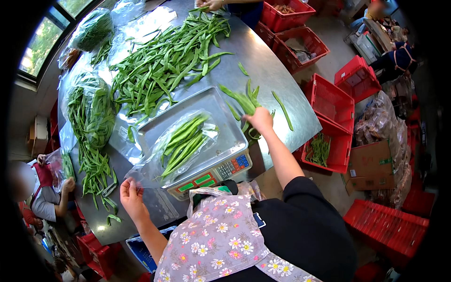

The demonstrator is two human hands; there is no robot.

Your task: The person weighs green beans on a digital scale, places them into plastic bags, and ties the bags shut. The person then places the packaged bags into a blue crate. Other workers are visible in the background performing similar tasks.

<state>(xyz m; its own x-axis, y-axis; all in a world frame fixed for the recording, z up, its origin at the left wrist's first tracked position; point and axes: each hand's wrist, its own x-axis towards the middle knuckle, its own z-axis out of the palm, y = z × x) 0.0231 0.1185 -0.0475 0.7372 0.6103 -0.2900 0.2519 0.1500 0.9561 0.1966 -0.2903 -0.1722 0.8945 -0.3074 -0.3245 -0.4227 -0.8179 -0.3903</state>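
My left hand (132,199) pinches the open end of a clear plastic bag (151,169). Several long green beans (186,141) lie inside that bag, on the metal pan (225,130) of a digital scale (211,176). To the right of the pan, my right hand (260,120) grips a small bunch of flat green beans (243,97) just above the steel table (282,81). Other loose beans lie under and beside this hand. Beyond the scale spreads a large heap of flat green beans (165,67).
Bagged beans (91,109) spill along the table's left side, near another large bag (93,30). Red crates (331,102) stand right of the table, one holding beans. Another person's hand (211,4) is at the far edge; a person (49,190) at left holds a bag.
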